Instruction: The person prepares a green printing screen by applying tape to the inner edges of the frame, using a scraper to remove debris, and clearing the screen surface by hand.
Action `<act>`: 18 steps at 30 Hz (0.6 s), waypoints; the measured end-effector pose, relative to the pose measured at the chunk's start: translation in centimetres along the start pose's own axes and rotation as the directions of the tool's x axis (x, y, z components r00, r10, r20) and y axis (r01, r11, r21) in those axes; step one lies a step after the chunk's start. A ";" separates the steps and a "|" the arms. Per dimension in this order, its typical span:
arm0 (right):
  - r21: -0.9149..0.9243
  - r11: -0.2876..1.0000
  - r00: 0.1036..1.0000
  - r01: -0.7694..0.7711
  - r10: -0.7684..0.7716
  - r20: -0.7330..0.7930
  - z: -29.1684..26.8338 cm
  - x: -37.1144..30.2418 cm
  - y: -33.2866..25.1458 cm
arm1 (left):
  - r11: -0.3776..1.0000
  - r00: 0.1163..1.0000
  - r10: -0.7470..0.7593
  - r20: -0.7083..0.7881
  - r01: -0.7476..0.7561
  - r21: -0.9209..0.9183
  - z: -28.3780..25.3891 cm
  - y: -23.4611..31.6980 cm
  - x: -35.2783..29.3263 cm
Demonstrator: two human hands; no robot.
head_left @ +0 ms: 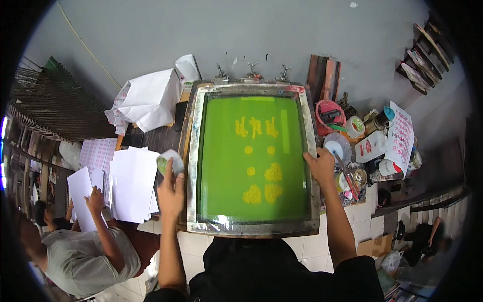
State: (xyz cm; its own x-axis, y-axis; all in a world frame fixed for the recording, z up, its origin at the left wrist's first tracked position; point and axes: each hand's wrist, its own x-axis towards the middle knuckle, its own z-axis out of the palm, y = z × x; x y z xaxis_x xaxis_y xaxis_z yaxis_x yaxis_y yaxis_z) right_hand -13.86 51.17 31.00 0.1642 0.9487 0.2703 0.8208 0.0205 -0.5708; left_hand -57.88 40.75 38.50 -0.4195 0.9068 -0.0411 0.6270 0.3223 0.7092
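Observation:
In front of me lies a silk screen with a worn metal frame (pixel 251 230) and a green mesh (pixel 229 151) marked with yellow shapes. My right hand (pixel 322 167) grips the frame's right side, thumb on top, with its other fingers partly hidden. Just off the left side of the frame, my left hand (pixel 171 194) holds a small white cup (pixel 173 155), greenish inside, with its fingers closed against it. Metal clamps with wing screws (pixel 251 72) stand along the far edge of the screen.
Stacked white paper (pixel 132 183) lies at left, where a person (pixel 93 256) in grey holds a sheet (pixel 84 194). A white-wrapped bundle (pixel 148 98) sits behind it. Paint tubs, a red bucket (pixel 330 115) and a white canister (pixel 371 147) crowd the right side.

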 end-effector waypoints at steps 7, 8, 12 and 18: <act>0.029 0.997 0.996 -0.070 0.068 0.064 -1.7 -0.5 -1.3 | 0.766 0.792 0.608 0.062 -0.605 0.218 -3.4 -0.5 2.6; 0.066 0.992 0.992 -0.107 0.102 0.074 -2.2 -0.9 -1.9 | 0.701 0.733 0.677 0.070 -0.671 0.242 -3.6 0.3 2.3; 0.088 0.990 0.993 -0.114 0.115 -0.007 -2.4 -3.0 -2.4 | 0.522 0.551 0.762 0.341 -0.834 0.181 -1.2 3.7 1.9; 0.002 1.000 0.992 -0.030 0.030 -0.125 -3.9 -6.4 -4.8 | 0.258 0.320 0.799 0.510 -0.947 0.190 3.3 3.4 3.1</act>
State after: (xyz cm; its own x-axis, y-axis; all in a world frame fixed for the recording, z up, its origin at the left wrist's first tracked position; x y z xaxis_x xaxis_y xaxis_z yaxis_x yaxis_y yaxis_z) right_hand -16.67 43.73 35.03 0.2560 0.9018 0.3480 0.8143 -0.0072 -0.5804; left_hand -54.85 45.55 38.48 0.7013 0.6858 0.1946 0.6839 -0.7243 0.0876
